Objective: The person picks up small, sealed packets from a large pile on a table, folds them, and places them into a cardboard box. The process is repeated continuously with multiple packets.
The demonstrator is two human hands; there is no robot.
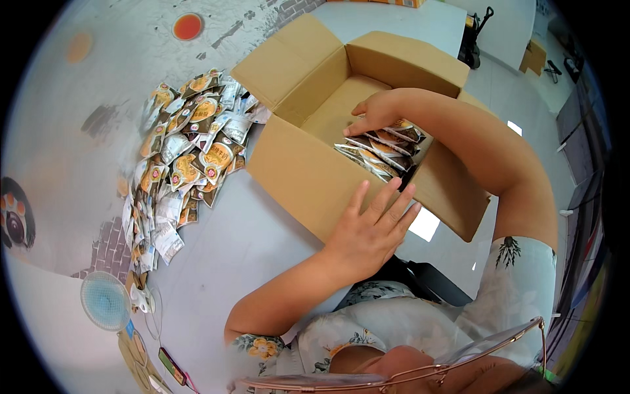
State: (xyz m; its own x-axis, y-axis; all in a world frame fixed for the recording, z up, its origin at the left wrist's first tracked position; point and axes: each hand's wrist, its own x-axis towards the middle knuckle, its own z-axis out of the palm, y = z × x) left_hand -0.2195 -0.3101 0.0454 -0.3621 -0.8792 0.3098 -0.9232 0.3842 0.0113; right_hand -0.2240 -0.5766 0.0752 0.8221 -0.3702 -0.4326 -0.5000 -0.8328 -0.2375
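Observation:
An open cardboard box (315, 182) with its flaps spread stands on the pale table, a row of flat food sachets (381, 150) packed against its near right corner. Reaching into the box from the right, my right hand (379, 113) rests at the far end of that row, thumb and finger apart; whether it grips a sachet is hidden. My left hand (376, 224) lies over the near flap, fingers spread, holding nothing. Left of the box spreads a large heap of similar sachets (202, 133), some with printed fronts up, others showing silvery backs.
A small blue fan (105, 301) stands at the left edge, with a cable near it. Below lies a phone (172, 366) at the table's near left. Behind the box is a white table (393, 19). A pallet jack (475, 39) stands on the floor beyond.

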